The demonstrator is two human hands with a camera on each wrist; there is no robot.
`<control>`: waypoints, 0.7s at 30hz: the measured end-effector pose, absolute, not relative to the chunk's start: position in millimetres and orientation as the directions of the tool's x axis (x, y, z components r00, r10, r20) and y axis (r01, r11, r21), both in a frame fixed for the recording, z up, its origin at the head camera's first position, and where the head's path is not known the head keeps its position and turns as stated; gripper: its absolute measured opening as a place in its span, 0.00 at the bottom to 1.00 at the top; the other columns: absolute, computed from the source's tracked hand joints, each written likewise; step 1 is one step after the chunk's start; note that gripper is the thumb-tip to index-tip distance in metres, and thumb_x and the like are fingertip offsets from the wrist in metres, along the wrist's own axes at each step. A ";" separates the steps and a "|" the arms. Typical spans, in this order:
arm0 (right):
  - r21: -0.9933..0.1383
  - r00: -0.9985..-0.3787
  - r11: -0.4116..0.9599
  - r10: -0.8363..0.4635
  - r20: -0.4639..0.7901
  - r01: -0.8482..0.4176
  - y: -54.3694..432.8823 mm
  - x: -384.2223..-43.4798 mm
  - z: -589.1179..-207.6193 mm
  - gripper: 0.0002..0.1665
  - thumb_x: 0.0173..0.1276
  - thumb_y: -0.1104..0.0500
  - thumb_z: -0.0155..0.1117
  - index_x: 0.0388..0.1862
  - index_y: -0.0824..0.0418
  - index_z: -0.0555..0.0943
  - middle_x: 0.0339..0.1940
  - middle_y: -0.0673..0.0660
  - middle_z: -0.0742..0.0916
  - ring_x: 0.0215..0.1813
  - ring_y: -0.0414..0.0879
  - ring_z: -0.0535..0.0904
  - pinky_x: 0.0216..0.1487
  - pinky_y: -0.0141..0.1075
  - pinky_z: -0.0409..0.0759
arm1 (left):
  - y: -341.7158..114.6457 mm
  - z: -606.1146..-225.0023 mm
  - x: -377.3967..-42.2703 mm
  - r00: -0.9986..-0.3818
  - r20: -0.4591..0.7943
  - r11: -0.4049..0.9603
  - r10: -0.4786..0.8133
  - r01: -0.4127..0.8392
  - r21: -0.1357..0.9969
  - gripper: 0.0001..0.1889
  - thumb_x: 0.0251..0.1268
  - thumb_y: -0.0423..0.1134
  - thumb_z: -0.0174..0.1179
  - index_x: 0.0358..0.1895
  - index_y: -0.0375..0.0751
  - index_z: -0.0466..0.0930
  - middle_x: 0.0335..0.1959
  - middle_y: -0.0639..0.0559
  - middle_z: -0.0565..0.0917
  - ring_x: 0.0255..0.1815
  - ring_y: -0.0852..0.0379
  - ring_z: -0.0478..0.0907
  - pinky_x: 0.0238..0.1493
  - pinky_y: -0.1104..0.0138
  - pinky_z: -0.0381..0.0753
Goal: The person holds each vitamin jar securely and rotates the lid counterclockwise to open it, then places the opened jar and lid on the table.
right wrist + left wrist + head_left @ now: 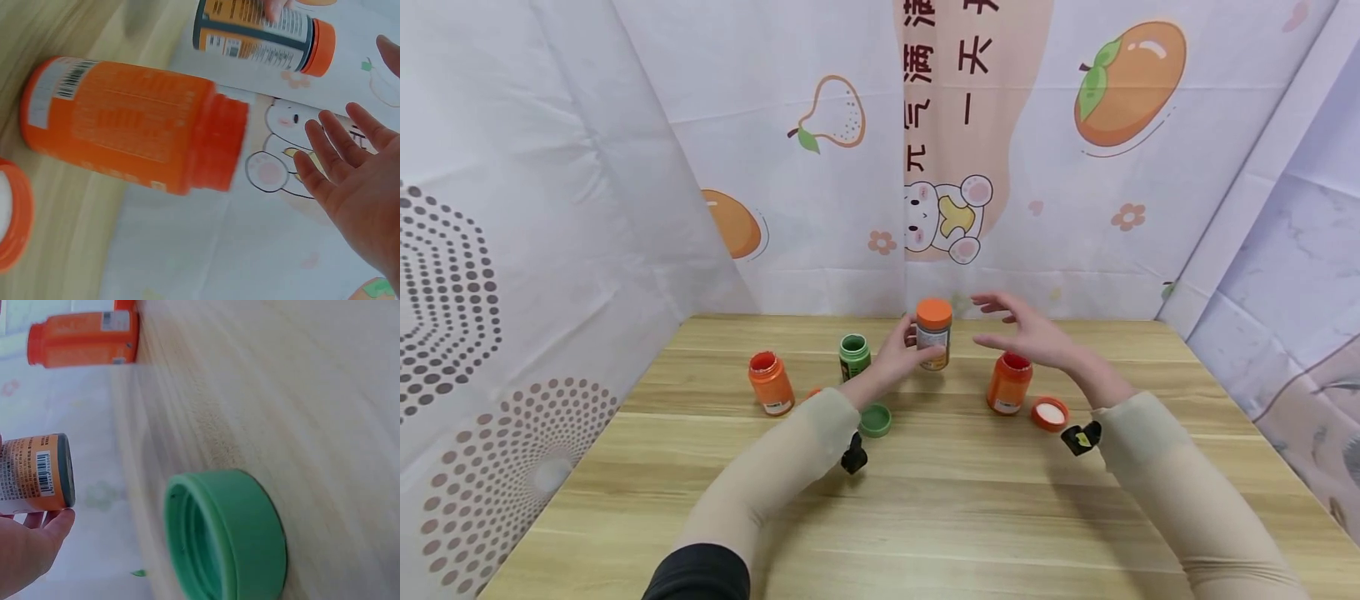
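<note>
My left hand (897, 354) grips a dark jar with an orange lid (934, 335) and holds it up over the back of the table. In the left wrist view the jar's barcode label (44, 472) shows above the fingers. My right hand (1030, 333) is raised to the right of that jar, fingers spread and holding nothing. Below the right hand stands an uncapped orange bottle (1009, 385), and the right wrist view shows its threaded neck (222, 144). An orange lid with a white inside (1049, 413) lies beside that bottle.
An uncapped green jar (854, 357) and another uncapped orange bottle (771, 383) stand on the wooden table (925, 517) to the left. A green lid (875, 421) lies near my left wrist; an orange lid (814, 392) is partly hidden by that arm. A printed curtain (850, 208) hangs behind.
</note>
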State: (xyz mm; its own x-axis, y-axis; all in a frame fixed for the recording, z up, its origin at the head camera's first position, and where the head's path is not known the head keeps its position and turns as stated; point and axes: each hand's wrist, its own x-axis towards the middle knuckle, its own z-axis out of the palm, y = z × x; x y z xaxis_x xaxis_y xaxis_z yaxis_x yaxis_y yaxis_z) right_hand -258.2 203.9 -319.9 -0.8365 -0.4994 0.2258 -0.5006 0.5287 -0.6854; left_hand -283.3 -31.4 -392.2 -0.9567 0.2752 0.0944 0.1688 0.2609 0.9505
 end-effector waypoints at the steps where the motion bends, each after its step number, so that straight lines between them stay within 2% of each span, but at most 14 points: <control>1: -0.689 -0.836 0.525 -0.499 0.227 -0.500 204.3 -256.9 -317.7 0.37 0.67 0.55 0.67 0.70 0.62 0.64 0.68 0.61 0.72 0.67 0.59 0.65 0.65 0.57 0.61 | -33.1 -389.6 -280.4 -0.954 0.097 0.260 0.285 0.174 0.950 0.29 0.62 0.41 0.68 0.64 0.46 0.66 0.60 0.44 0.73 0.62 0.46 0.71 0.60 0.53 0.71; 12: -0.669 -0.813 0.520 -0.534 0.231 -0.531 198.9 -244.8 -300.3 0.37 0.67 0.53 0.66 0.71 0.60 0.64 0.68 0.59 0.72 0.66 0.56 0.67 0.65 0.56 0.63 | -56.8 -370.2 -254.6 -0.900 0.176 0.252 0.399 0.292 0.923 0.31 0.63 0.38 0.66 0.68 0.45 0.64 0.59 0.45 0.73 0.60 0.48 0.72 0.61 0.56 0.71; 21: -0.662 -0.769 0.479 -0.593 0.241 -0.577 179.9 -234.4 -295.8 0.35 0.67 0.54 0.66 0.70 0.58 0.65 0.67 0.56 0.73 0.66 0.54 0.68 0.64 0.55 0.64 | -81.1 -362.0 -237.4 -0.854 0.224 0.282 0.470 0.385 0.879 0.32 0.63 0.40 0.67 0.69 0.47 0.63 0.58 0.46 0.75 0.56 0.49 0.75 0.57 0.53 0.73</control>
